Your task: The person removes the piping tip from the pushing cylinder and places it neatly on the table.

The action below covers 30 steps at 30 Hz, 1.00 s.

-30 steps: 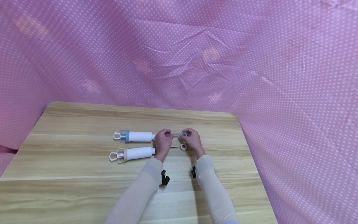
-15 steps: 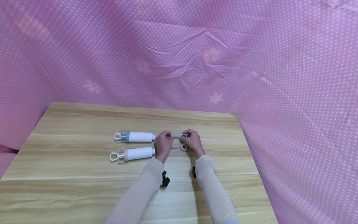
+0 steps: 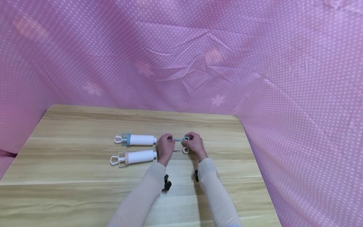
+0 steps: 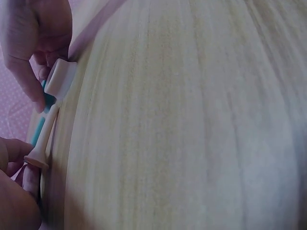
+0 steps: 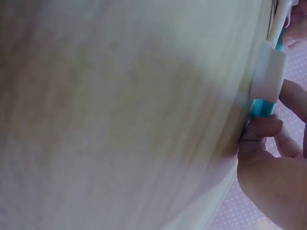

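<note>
My left hand [image 3: 165, 147] pinches the end of a slim teal stick-like piece [image 3: 177, 139]. To its right, the thumb and fingers of my right hand [image 3: 195, 144] hold a teal ring [image 3: 186, 138] by its side, low over the table. On the near side of it lies a beige ring [image 3: 185, 150], shown close up in the right wrist view as a short pale band [image 5: 268, 72]. A beige tapered piece with a flared base [image 4: 42, 139] lies beside the teal one, its flared end at my left fingers. The teal stick's left end is hidden in my hand.
Two white syringe-like tubes lie left of my hands: one with a teal collar [image 3: 141, 140], the nearer one with a beige collar [image 3: 140, 156]. Both have white loop handles pointing left. The wooden table [image 3: 85, 189] is bordered by pink dotted cloth [image 3: 181, 63] behind and at the sides.
Both hands have come slightly nearer to me. The teal stick, with the left hand on it, has shifted towards the beige piece. The tubes and beige pieces stay put.
</note>
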### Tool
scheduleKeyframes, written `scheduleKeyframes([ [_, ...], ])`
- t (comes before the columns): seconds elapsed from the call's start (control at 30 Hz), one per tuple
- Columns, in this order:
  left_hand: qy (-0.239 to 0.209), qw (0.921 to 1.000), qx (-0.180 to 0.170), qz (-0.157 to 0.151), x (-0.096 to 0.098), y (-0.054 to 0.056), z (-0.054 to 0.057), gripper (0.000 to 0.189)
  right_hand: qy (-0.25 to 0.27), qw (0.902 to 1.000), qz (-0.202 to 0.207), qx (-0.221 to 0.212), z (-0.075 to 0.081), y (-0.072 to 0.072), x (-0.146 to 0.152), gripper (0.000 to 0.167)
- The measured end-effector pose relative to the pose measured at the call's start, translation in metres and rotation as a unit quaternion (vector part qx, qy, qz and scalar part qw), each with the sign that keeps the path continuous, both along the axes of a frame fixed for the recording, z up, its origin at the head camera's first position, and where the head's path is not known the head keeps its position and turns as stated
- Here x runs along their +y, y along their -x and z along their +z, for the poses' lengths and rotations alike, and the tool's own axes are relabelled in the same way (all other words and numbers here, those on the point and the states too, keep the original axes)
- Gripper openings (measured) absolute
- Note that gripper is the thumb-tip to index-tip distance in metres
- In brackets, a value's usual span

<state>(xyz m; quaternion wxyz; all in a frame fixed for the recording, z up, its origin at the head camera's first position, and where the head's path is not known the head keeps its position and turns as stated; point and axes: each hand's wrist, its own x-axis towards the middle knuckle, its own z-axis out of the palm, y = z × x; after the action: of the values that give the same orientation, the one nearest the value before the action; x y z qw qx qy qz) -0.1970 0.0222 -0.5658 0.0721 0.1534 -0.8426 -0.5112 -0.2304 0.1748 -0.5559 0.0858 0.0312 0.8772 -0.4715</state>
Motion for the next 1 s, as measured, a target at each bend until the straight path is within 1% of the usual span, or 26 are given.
scheduleKeyframes([
  [0.23, -0.005, 0.9999, 0.006, -0.007, -0.002, 0.001, 0.003, 0.026, 0.024, 0.9996, 0.014, 0.004, 0.001, 0.0, 0.002, 0.035],
  [0.43, 0.005, 0.9997, 0.018, -0.018, -0.004, 0.001, 0.008, 0.03, 0.08, 0.9967, 0.01, -0.007, 0.004, 0.0, 0.005, 0.04],
  [0.5, 0.008, 0.9995, 0.02, -0.023, -0.004, 0.001, 0.011, 0.031, 0.09, 0.9959, 0.009, -0.004, 0.006, 0.0, 0.007, 0.041],
  [0.6, 0.004, 0.9994, 0.011, -0.032, -0.004, 0.001, 0.018, 0.033, 0.081, 0.9967, 0.008, 0.011, 0.01, -0.001, 0.009, 0.04],
  [0.7, -0.006, 0.9992, 0.007, -0.039, -0.005, 0.001, 0.026, 0.035, 0.053, 0.9977, -0.001, 0.042, 0.016, -0.003, 0.009, 0.037],
  [0.77, -0.026, 0.9985, 0.02, -0.044, -0.007, 0.0, 0.032, 0.036, 0.036, 0.9975, -0.006, 0.061, 0.02, -0.005, 0.008, 0.035],
  [0.87, -0.048, 0.996, 0.051, -0.054, -0.011, 0.0, 0.037, 0.036, 0.017, 0.9959, -0.005, 0.088, 0.026, -0.008, 0.005, 0.033],
  [1.0, -0.06, 0.9923, 0.08, -0.073, -0.02, -0.003, 0.039, 0.036, 0.013, 0.9938, 0.015, 0.11, 0.033, -0.012, 0.001, 0.033],
])
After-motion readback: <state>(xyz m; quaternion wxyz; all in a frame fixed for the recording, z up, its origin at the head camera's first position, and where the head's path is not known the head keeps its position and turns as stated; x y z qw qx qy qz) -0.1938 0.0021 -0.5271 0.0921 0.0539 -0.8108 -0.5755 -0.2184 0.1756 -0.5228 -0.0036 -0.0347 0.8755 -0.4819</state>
